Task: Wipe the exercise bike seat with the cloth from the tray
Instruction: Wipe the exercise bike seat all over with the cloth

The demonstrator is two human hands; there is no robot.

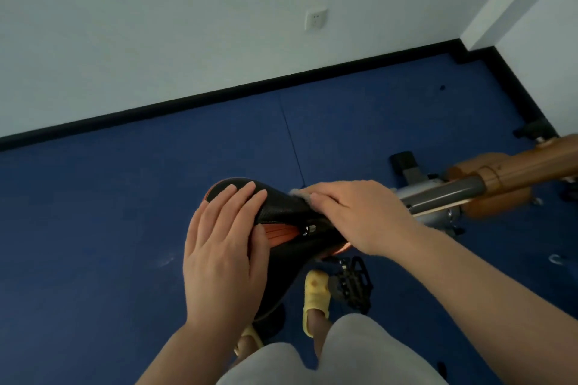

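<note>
The black bike seat [281, 208] with orange trim sits at centre frame. My left hand [223, 247] lies flat on its left, wide end, fingers spread over the top and thumb along the side. My right hand [359, 212] presses a small grey cloth [301, 195] onto the seat's right, narrow end; only a fuzzy edge of the cloth shows beyond my fingertips. No tray is in view.
The bike's orange frame [513, 172] and grey seat tube [438, 197] run off to the right. A black pedal [353, 283] hangs below the seat beside my foot in a yellow sandal [316, 294]. Blue floor [109, 212] spreads left; the white wall [156, 25] with black skirting stands behind.
</note>
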